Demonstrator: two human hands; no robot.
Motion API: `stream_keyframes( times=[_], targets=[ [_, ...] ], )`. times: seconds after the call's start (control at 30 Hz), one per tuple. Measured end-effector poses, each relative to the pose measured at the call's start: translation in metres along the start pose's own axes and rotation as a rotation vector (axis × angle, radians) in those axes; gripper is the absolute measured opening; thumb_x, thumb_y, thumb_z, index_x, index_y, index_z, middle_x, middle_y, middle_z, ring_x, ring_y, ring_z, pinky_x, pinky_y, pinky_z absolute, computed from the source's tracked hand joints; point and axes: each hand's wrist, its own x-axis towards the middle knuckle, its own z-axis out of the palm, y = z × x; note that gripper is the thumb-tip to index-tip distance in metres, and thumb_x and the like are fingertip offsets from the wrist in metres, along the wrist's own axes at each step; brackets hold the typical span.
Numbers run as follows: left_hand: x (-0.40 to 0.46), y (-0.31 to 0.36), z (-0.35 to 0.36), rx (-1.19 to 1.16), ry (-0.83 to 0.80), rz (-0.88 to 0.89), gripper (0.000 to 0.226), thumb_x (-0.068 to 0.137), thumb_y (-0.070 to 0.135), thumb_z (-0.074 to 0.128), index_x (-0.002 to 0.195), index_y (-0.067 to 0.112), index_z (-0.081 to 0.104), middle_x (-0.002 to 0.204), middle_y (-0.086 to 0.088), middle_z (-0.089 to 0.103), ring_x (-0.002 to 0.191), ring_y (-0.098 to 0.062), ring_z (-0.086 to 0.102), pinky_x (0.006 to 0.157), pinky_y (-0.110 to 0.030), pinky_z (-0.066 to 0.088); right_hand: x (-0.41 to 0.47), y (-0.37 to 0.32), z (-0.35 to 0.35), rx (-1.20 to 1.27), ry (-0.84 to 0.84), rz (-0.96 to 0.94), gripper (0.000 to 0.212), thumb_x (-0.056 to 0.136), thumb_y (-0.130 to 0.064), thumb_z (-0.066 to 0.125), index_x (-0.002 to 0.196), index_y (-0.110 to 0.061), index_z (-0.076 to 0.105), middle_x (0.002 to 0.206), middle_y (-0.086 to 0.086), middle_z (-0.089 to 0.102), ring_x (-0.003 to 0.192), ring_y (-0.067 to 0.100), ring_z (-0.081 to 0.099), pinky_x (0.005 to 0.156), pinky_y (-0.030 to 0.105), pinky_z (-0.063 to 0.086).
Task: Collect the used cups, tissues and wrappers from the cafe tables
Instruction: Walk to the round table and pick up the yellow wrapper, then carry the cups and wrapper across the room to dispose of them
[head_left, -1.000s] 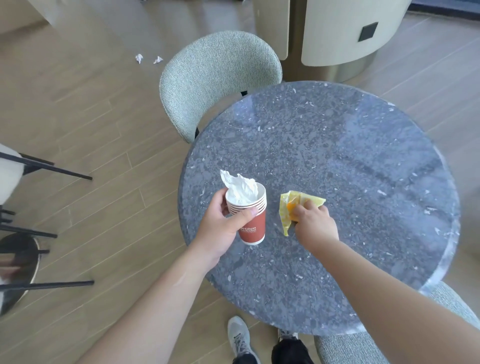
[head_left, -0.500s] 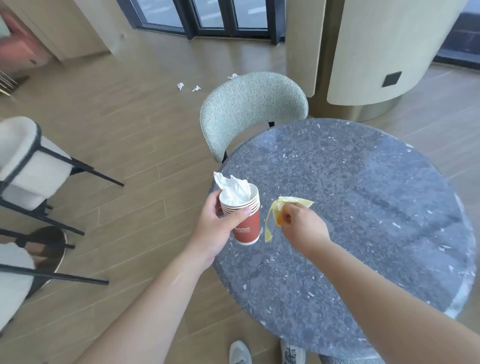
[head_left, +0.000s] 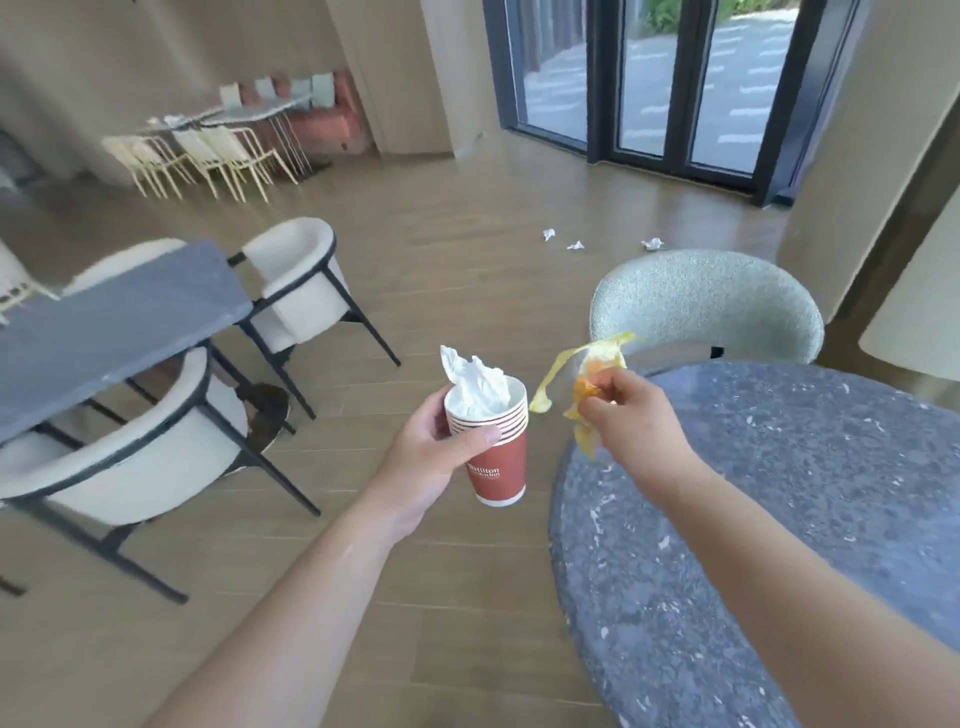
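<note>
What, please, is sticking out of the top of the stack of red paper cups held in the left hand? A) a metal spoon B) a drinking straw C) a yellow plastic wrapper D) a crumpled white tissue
D: a crumpled white tissue pokes up out of the stack of red paper cups that the left hand grips, while the yellow plastic wrapper is pinched apart from it in the right hand.

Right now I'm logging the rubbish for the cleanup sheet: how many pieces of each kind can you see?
Stack of red cups: 1
Tissue in the cups: 1
Yellow wrapper: 1
Crumpled tissues on the floor: 3
Total: 6
</note>
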Motion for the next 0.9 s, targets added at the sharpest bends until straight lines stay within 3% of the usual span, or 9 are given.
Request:
stream_keyframes(
  times=[0.13, 0.27, 0.4, 0.53, 0.7, 0.9],
  targets=[
    [-0.023, 0.025, -0.052, -0.009, 0.033, 0.033, 0.061, 0.065, 0.03, 0.081, 0.123, 0.021, 0.065, 0.117, 0.005, 0.077, 0.106, -0.007, 0.072, 0.081, -0.018, 0.055, -0.005, -0.041, 0.058, 0.122, -0.203, -0.01, 0.003, 0.074, -0.017, 0.063, 0.072, -0.019, 0.064, 0.062, -0.008, 0.053, 0.062, 0.013, 0.047, 0.064, 0.029, 0.038],
    [-0.042, 0.044, -0.101, 0.001, 0.075, 0.055, 0.07, 0.064, 0.032, 0.082, 0.13, 0.02, 0.061, 0.121, 0.005, 0.075, 0.11, -0.008, 0.07, 0.083, -0.019, 0.054, -0.012, -0.076, 0.109, 0.164, -0.392, -0.051, 0.02, 0.073, -0.025, 0.067, 0.09, -0.016, 0.07, 0.078, 0.006, 0.067, 0.073, 0.018, 0.058, 0.075, 0.04, 0.047],
    [-0.058, 0.05, -0.151, -0.021, 0.109, 0.07, 0.072, 0.063, 0.032, 0.082, 0.13, 0.02, 0.061, 0.12, 0.005, 0.076, 0.11, -0.009, 0.07, 0.083, -0.021, 0.055, -0.02, -0.096, 0.162, 0.202, -0.572, -0.079, 0.022, 0.081, -0.026, 0.069, 0.101, -0.019, 0.073, 0.1, 0.014, 0.074, 0.081, 0.017, 0.065, 0.076, 0.039, 0.051],
    [-0.077, 0.046, -0.203, -0.049, 0.142, 0.081, 0.074, 0.064, 0.03, 0.082, 0.133, 0.016, 0.06, 0.126, -0.002, 0.073, 0.117, -0.017, 0.067, 0.091, -0.027, 0.053, -0.034, -0.111, 0.219, 0.244, -0.749, -0.074, 0.016, 0.083, -0.035, 0.07, 0.096, -0.028, 0.076, 0.09, -0.004, 0.075, 0.076, 0.008, 0.066, 0.064, 0.024, 0.05],
    [-0.104, 0.036, -0.276, -0.082, 0.226, 0.094, 0.07, 0.064, 0.031, 0.082, 0.13, 0.017, 0.063, 0.126, -0.004, 0.074, 0.115, -0.019, 0.068, 0.089, -0.027, 0.054, -0.05, -0.126, 0.298, 0.262, -0.848, -0.024, 0.023, 0.082, -0.037, 0.069, 0.1, -0.022, 0.072, 0.093, 0.009, 0.065, 0.083, 0.024, 0.05, 0.071, 0.035, 0.041],
    [-0.136, 0.024, -0.36, -0.094, 0.258, 0.075, 0.065, 0.061, 0.034, 0.08, 0.123, 0.022, 0.065, 0.115, 0.004, 0.077, 0.106, -0.011, 0.072, 0.083, -0.021, 0.054, -0.066, -0.133, 0.391, 0.268, -0.986, 0.017, 0.043, 0.081, -0.033, 0.068, 0.116, -0.009, 0.065, 0.115, 0.035, 0.06, 0.096, 0.032, 0.055, 0.082, 0.047, 0.041]
  ],
)
